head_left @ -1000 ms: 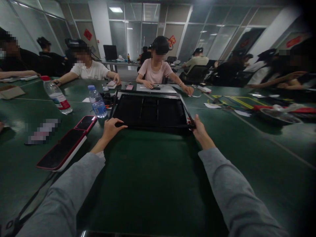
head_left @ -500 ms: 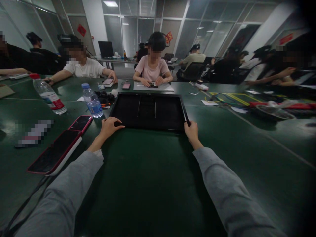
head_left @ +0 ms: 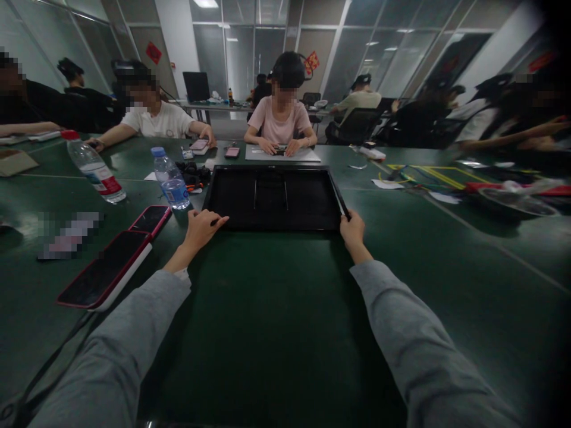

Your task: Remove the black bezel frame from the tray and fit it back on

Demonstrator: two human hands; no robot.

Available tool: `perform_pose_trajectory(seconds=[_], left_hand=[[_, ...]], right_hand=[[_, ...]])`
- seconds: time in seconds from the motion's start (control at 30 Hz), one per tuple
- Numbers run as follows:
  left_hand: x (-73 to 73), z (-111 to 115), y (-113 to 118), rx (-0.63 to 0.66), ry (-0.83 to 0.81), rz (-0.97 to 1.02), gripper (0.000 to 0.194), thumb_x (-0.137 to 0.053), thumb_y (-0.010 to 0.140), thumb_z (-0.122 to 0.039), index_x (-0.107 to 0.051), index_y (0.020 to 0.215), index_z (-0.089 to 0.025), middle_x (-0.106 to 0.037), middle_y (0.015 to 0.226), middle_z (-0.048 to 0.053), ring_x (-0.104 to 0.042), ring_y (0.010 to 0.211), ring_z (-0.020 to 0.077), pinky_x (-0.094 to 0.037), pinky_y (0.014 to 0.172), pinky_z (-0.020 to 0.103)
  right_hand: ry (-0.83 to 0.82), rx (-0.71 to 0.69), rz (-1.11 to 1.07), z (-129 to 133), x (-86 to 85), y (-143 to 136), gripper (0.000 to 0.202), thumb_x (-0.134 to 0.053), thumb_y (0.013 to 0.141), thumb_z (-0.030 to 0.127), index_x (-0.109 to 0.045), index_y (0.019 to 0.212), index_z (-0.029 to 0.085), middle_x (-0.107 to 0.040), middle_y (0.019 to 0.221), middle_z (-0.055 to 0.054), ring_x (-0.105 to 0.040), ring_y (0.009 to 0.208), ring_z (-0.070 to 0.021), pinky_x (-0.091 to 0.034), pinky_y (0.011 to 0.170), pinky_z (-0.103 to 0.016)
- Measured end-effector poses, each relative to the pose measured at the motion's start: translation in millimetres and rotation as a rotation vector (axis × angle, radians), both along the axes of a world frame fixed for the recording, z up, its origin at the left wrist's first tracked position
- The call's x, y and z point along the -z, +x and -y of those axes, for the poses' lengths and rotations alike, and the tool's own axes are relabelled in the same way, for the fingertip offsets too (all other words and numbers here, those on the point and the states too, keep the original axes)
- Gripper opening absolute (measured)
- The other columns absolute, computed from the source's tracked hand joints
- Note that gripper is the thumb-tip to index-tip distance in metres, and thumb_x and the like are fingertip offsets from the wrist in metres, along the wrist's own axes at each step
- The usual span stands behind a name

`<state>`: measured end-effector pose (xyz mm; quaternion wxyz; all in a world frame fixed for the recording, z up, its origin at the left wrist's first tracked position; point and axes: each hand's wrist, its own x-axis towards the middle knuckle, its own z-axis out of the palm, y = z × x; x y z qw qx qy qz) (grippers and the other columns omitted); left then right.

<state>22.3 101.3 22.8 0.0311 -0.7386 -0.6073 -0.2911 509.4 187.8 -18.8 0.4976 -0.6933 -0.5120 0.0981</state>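
Observation:
A black, shallow, tray-like rectangular panel [head_left: 241,205] with a raised rim lies on the dark green table ahead of me. Two thin, shiny upright lines show in its middle. My left hand [head_left: 201,230] is closed at its near left corner, thumb and a finger reaching along the near edge; the other fingertips are partly hidden. At the near right corner, my right hand [head_left: 354,230] is wrapped round the side rim. Left of the panel stand a blue-capped water bottle [head_left: 171,181] and, nearer me, a red-cased phone [head_left: 109,264] on a white block.
A red-capped bottle [head_left: 96,169] leans at the left. Dark cables [head_left: 194,175] lie behind the blue-capped bottle. Across the table a person in pink [head_left: 281,119] works over a white board [head_left: 307,156]. A bowl [head_left: 513,202] and yellow strips [head_left: 439,175] lie at the right.
The whole view has shifted slightly, so things appear a little further right and higher. Both hands remain at the panel's near corners; the left fingers have shifted slightly.

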Motion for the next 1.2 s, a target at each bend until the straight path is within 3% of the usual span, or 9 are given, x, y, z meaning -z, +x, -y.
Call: perform_pose_trajectory(seconds=[0.07, 0.13, 0.23, 0.3, 0.53, 0.8, 1.03, 1.2], left_hand=[[2.8, -2.4, -3.5, -0.105, 0.073, 0.070, 0.031, -0.055, 0.100, -0.046, -0.076, 0.109, -0.025, -0.074, 0.118, 0.012, -0.062, 0.118, 0.0315, -0.033, 0.111, 0.051], [7.9, -7.9, -11.2, -0.252, 0.112, 0.165, 0.040, -0.060, 0.096, -0.043, -0.070, 0.129, -0.022, -0.067, 0.135, 0.015, -0.055, 0.131, 0.0348, -0.037, 0.111, 0.051], [17.3, -18.9, -26.3, -0.378, -0.026, 0.320, 0.051, -0.069, 0.088, -0.044, -0.068, 0.132, -0.018, -0.065, 0.136, 0.019, -0.057, 0.131, 0.0369, -0.044, 0.109, 0.052], [22.7, -25.1, -34.3, -0.355, -0.140, 0.366, 0.047, -0.069, 0.088, -0.044, -0.070, 0.127, -0.018, -0.069, 0.130, 0.017, -0.062, 0.124, 0.0359, -0.047, 0.107, 0.051], [28.3, -31.4, -38.6, -0.201, -0.107, 0.447, 0.048, -0.053, 0.097, -0.034, -0.065, 0.140, -0.016, -0.071, 0.133, 0.013, -0.066, 0.119, 0.0294, -0.048, 0.109, 0.044], [25.1, -29.0, -34.2, -0.230, -0.074, 0.476, 0.047, -0.053, 0.096, -0.032, -0.065, 0.139, -0.017, -0.069, 0.136, 0.014, -0.064, 0.124, 0.0301, -0.046, 0.111, 0.047], [19.6, -23.0, -28.2, -0.260, -0.070, 0.403, 0.047, -0.050, 0.098, -0.032, -0.062, 0.141, -0.016, -0.065, 0.141, 0.017, -0.060, 0.131, 0.0329, -0.044, 0.114, 0.050], [16.8, -20.7, -26.8, -0.264, -0.078, 0.388, 0.046, -0.050, 0.098, -0.031, -0.064, 0.139, -0.015, -0.067, 0.138, 0.017, -0.063, 0.127, 0.0337, -0.046, 0.112, 0.050]], right_hand=[[-0.002, 0.007, -0.016, -1.2, 0.4, 0.0, 0.043, -0.053, 0.084, 0.028, -0.072, 0.120, 0.016, -0.072, 0.115, -0.016, -0.063, 0.113, -0.0310, -0.046, 0.108, -0.052], [-0.001, 0.007, -0.027, -1.1, 0.9, -0.2, 0.042, -0.053, 0.084, 0.029, -0.071, 0.119, 0.017, -0.071, 0.114, -0.016, -0.063, 0.113, -0.0310, -0.046, 0.108, -0.052], [-0.009, 0.006, -0.026, -0.3, 1.7, 0.0, 0.041, -0.053, 0.085, 0.031, -0.070, 0.120, 0.016, -0.071, 0.112, -0.016, -0.064, 0.110, -0.0305, -0.046, 0.106, -0.052], [-0.021, 0.008, -0.025, 0.0, 2.0, 0.3, 0.041, -0.053, 0.085, 0.032, -0.068, 0.121, 0.017, -0.071, 0.110, -0.015, -0.064, 0.108, -0.0301, -0.047, 0.104, -0.052], [-0.070, 0.001, 0.008, 2.8, 1.4, -1.6, 0.044, -0.049, 0.086, 0.028, -0.064, 0.126, 0.015, -0.069, 0.116, -0.018, -0.064, 0.108, -0.0303, -0.046, 0.104, -0.050], [-0.057, -0.015, 0.001, 2.1, 3.0, -0.7, 0.043, -0.051, 0.083, 0.027, -0.065, 0.122, 0.016, -0.070, 0.110, -0.015, -0.064, 0.103, -0.0294, -0.048, 0.101, -0.049], [-0.021, -0.010, 0.000, 4.6, 0.4, -3.1, 0.037, -0.053, 0.086, 0.035, -0.065, 0.118, 0.020, -0.069, 0.102, -0.013, -0.062, 0.101, -0.0302, -0.048, 0.099, -0.050], [-0.002, -0.013, 0.058, 6.4, -1.9, -5.4, 0.038, -0.049, 0.087, 0.030, -0.065, 0.120, 0.019, -0.065, 0.109, -0.015, -0.058, 0.108, -0.0298, -0.045, 0.104, -0.051]])
